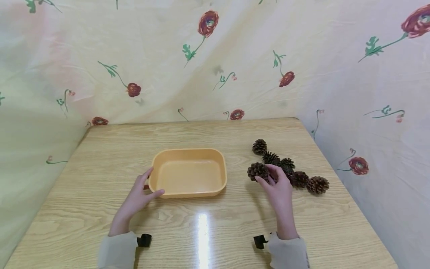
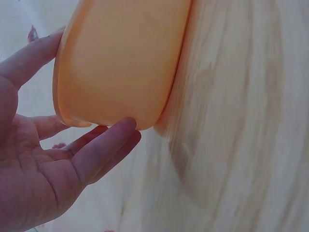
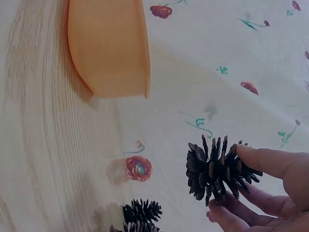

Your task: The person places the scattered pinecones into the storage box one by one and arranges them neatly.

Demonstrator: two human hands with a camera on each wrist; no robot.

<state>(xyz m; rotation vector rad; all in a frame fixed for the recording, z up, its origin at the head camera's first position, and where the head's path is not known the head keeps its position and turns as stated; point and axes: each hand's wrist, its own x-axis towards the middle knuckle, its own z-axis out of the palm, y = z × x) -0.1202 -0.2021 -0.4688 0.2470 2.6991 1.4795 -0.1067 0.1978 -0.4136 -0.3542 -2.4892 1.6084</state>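
The right hand (image 1: 278, 183) pinches a pine cone (image 1: 256, 170) above the desk (image 1: 84, 201); carrying it seems the step in hand, and the next move likely calls for a steady pinch. Other pine cones (image 1: 300, 179) lie just right of that hand. The left hand (image 1: 137, 195), relaxed and spread, touches the container (image 1: 188, 177) to its right, which has nothing inside.
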